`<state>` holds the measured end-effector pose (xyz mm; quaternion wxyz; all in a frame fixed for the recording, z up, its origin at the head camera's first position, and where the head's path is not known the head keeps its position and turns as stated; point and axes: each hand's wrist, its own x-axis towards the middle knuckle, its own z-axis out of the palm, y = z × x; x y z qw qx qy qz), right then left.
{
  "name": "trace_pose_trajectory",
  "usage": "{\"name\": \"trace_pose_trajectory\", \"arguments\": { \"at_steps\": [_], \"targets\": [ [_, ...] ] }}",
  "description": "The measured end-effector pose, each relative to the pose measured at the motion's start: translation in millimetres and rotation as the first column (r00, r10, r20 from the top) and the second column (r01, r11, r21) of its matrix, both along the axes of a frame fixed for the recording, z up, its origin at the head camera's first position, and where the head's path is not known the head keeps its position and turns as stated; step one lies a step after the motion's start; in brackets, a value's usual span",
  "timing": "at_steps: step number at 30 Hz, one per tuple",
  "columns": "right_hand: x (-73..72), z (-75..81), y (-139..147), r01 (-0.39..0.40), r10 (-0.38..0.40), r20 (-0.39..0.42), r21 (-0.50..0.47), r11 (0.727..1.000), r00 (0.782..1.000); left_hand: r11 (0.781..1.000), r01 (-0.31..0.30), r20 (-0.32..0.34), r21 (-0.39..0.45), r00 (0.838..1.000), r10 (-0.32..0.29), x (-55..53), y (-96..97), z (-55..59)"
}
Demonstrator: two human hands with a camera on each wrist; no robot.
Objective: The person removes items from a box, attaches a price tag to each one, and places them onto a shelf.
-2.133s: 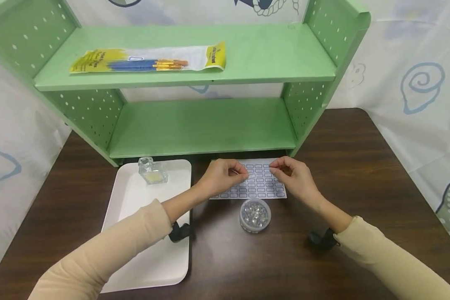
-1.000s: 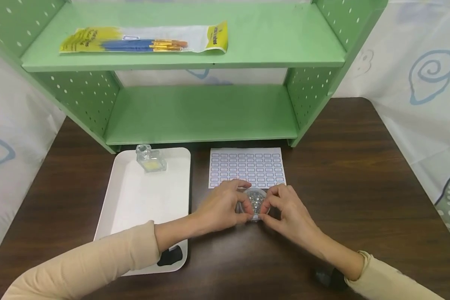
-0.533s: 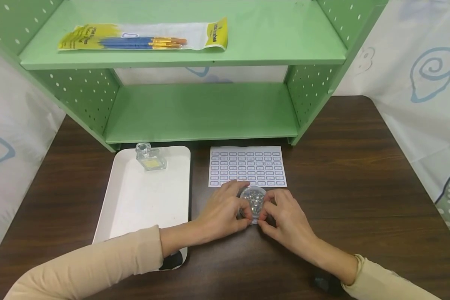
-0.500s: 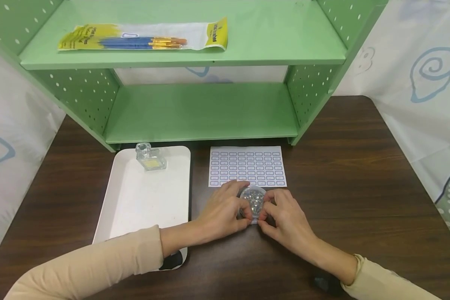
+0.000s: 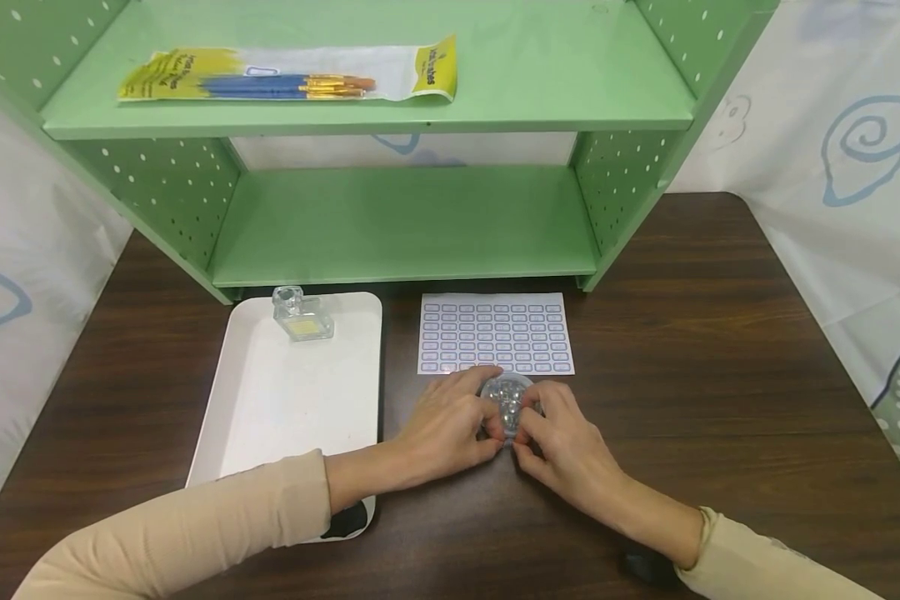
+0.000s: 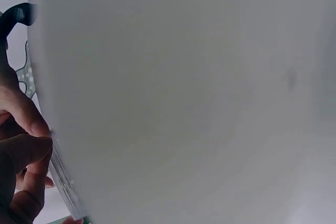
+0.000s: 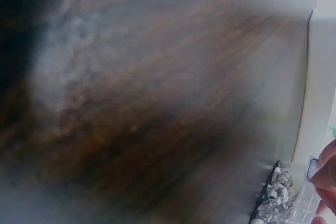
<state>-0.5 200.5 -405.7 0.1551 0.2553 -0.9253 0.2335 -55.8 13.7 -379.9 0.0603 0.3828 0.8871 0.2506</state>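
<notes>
A round clear tub (image 5: pixel 507 392) of shiny silvery pieces stands on the table. My left hand (image 5: pixel 450 429) grips its left side, fingers bent around it and thumb at the front. On the right my right hand (image 5: pixel 566 442) holds the tub's near edge between bent fingers and thumb. A small blue-bordered sticker (image 7: pixel 312 167) shows under a fingertip at the tub's clear wall in the right wrist view. Both thumbs meet near the front, largely covering that spot in the head view. Behind the tub lies a white sheet of blue-bordered labels (image 5: pixel 495 325).
Left of the hands is a white tray (image 5: pixel 292 408) with a glass bottle (image 5: pixel 303 321) bearing a yellowish label. A green shelf unit (image 5: pixel 405 225) stands at the back. On its upper shelf lies a bag of paintbrushes (image 5: pixel 285 75). The table (image 5: pixel 720 350) is dark wood.
Both hands have come down from the label sheet to the tub, where they stay. Since half a second ago the right fingers have shifted slightly at the tub's near edge.
</notes>
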Motion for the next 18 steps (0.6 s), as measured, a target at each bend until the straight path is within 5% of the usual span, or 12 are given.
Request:
{"name": "trace_pose_trajectory", "arguments": {
  "at_steps": [18],
  "targets": [
    [-2.9,-0.8,1.3,-0.048,0.047,-0.068,-0.001,0.999,0.997,1.0,-0.001,-0.056,-0.016,0.998,0.0,-0.2,2.0,0.1]
  ]
}}
